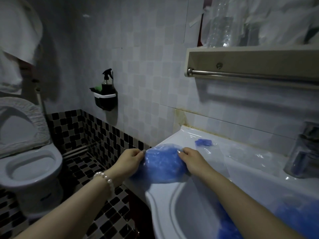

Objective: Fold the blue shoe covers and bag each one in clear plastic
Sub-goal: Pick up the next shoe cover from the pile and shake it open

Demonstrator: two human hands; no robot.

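1. A crinkled, translucent blue shoe cover (161, 163) lies rounded on the glossy white sink ledge (241, 169), at its left end.
2. A small folded blue shoe cover in clear plastic (203, 142) sits farther back.
3. The left hand (128, 160) pinches the cover's left edge with curled fingers.
4. The right hand (193, 160) pinches its right edge, knuckles up.

White sink ledge (174, 138), blue shoe cover (162, 163) at left corner, 1 bagged cover (203, 142) near wall, clear bags (248, 157)
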